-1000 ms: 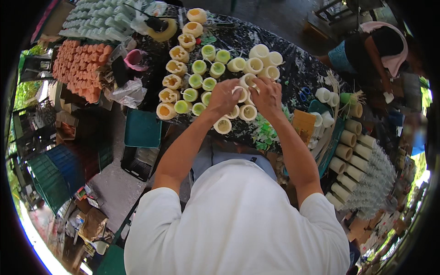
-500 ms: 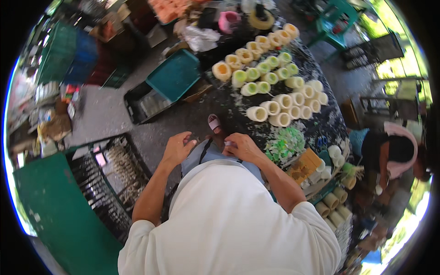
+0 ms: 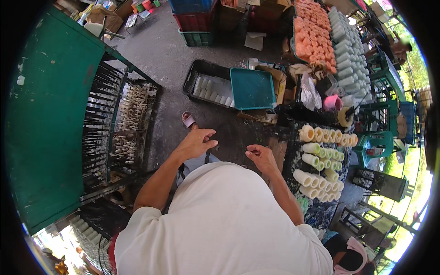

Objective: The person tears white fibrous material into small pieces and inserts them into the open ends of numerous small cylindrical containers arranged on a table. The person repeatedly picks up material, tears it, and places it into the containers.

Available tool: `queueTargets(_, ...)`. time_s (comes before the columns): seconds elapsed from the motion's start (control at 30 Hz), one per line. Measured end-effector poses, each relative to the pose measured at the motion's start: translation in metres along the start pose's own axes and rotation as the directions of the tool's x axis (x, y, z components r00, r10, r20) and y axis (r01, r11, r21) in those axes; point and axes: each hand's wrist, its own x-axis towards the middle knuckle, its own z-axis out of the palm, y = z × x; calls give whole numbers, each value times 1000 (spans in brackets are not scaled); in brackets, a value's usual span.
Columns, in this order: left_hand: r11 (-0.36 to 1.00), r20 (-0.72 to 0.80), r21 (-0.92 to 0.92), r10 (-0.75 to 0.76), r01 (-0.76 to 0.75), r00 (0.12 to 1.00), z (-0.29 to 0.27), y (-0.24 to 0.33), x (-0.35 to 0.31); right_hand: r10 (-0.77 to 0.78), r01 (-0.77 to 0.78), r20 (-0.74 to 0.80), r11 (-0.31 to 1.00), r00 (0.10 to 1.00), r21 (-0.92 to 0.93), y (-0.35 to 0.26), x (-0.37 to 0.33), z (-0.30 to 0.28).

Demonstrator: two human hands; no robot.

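Note:
Both hands are held out in front of my body over the floor, a gap between them. My left hand (image 3: 197,143) is open, its thumb and fingers apart and nothing in it. Opposite it, my right hand (image 3: 262,158) has loosely bent, parted fingers and holds nothing that I can see. To the right of that hand stands a dark, wax-spattered table (image 3: 286,176) with rows of hollow cylinders, seemingly wax: yellowish (image 3: 306,133), pale green (image 3: 310,159) and cream (image 3: 301,177) ones. Neither hand touches them.
Ahead, a black crate (image 3: 197,73) holds whitish cylinders, with a teal tray (image 3: 252,89) leaning over it. On the left stands a green panel (image 3: 50,110) beside a dark rack (image 3: 121,123) of pale pieces. Orange blocks (image 3: 314,36) fill a far tray. A green chair (image 3: 373,146) stands right.
My view has turned left, so the table and cylinders now lie further right and the rack shows more fully. My hands have risen off my lap, and the right one's fingers have opened.

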Motion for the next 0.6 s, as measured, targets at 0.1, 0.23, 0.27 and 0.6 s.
queueTargets(0.1, 999, -81, -38, -10, 7, 997, -68, -42, 25, -27, 24, 54, 998, 998, 58, -17, 76, 35)
queueTargets(0.23, 999, -294, 34, 40, -31, 955, -166, -84, 78, 138, -122, -58, 968, 989, 220, -53, 151, 83)
queueTargets(0.27, 998, -281, -46, 38, -53, 959, -181, -90, 86, 183, -150, -54, 915, 982, 374, -60, 167, 95)
queueTargets(0.6, 890, -574, -190, 242, -415, 782, -376, -84, 177, -148, 174, -93, 764, 985, 621, -269, 341, 159)
